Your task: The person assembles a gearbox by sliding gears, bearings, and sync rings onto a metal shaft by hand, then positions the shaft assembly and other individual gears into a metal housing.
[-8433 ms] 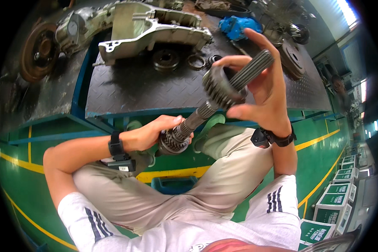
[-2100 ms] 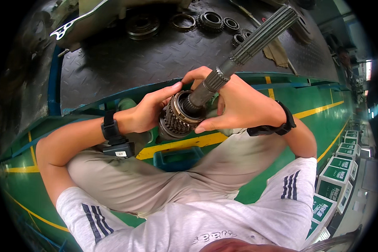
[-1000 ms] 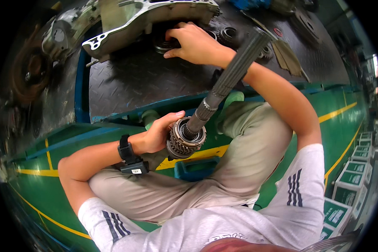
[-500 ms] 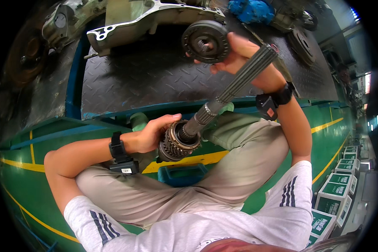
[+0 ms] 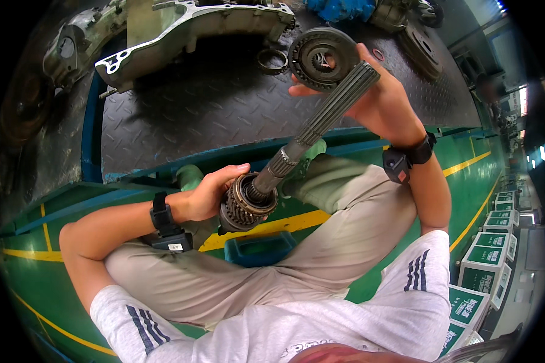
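Observation:
My left hand (image 5: 209, 192) is wrapped round the lower end of a transmission shaft (image 5: 334, 107), with the thumb along the top. The shaft slants up to the right, its splined end in front of my right palm. Around its lower part sit a toothed gear (image 5: 241, 210) and a ring. My right hand (image 5: 386, 110) grips a dark round gear (image 5: 309, 71) by its edge, behind the shaft's upper end. This gear has an open splined centre and is apart from the lower gear. My left fingers are hidden behind the shaft assembly.
On the dark tread-plate bench (image 5: 157, 133) stand a large metal housing (image 5: 218, 25), a loose ring (image 5: 261, 64) and a round disc (image 5: 419, 51). A blue part (image 5: 340, 8) lies at the back. A teal bin (image 5: 257, 249) sits between my legs. White-and-green boxes (image 5: 483, 260) line the right.
My right hand has moved right with the round gear, uncovering the loose ring on the bench. The shaft in my left hand has shifted slightly left. The bench scene sits further left and higher.

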Demonstrator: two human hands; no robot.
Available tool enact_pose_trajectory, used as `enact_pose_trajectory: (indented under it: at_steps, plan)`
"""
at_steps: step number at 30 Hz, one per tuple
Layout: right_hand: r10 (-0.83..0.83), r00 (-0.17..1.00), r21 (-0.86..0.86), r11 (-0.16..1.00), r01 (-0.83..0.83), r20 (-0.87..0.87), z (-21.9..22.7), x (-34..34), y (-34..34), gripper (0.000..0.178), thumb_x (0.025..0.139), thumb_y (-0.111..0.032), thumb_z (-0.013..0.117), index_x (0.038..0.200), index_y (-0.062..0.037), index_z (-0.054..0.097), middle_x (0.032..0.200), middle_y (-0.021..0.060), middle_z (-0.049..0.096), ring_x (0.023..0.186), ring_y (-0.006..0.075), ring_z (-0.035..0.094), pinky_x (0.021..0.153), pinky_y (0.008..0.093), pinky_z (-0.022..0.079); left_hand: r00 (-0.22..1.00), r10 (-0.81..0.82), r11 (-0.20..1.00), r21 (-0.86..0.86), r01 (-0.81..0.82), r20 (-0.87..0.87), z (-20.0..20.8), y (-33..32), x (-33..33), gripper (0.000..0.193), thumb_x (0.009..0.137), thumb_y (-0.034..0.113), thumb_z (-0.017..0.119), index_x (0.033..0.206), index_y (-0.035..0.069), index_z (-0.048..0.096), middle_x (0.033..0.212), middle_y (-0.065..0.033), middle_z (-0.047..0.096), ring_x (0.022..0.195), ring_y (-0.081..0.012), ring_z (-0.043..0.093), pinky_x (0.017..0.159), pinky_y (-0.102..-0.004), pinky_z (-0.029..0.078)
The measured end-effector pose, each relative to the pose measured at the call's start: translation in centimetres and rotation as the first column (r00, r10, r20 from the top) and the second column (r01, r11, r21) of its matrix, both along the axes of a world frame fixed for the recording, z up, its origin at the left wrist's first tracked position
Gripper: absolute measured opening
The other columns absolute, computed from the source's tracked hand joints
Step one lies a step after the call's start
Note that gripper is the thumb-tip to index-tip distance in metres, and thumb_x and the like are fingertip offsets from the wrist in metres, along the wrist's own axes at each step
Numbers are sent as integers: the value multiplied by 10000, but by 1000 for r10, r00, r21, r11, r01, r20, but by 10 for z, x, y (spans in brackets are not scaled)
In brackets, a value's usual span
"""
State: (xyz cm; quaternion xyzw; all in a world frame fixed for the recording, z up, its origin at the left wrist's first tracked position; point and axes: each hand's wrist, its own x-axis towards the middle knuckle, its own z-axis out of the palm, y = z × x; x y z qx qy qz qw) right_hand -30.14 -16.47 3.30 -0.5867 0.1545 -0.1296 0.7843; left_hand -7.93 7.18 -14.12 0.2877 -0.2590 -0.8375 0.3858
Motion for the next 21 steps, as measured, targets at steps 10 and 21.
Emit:
enact_pose_trajectory:
  at_steps: [10, 21]
  plan:
    - [-170, 976, -986, 123, -116, -136, -30, -23, -25, 409, 988, -357, 843, 1176, -17, 716, 1452, 268, 589, 1096, 427, 685, 969, 449, 569, 999, 30, 999, 37, -31, 23, 5, 3, 1, 783, 1132, 673, 319, 1352, 16, 683, 1217, -212, 782, 1137, -311, 747, 1061, -438, 559]
    - [-214, 970, -960, -226, -167, -118, -16, -17, -18, 415, 762, -93, 939, 1095, -5, 708, 1496, 194, 568, 1277, 409, 579, 1028, 468, 570, 995, 101, 995, -5, -101, -25, 16, -4, -1, 700, 1131, 633, 336, 1272, 39, 679, 1141, -246, 777, 1062, -356, 750, 914, -459, 621]
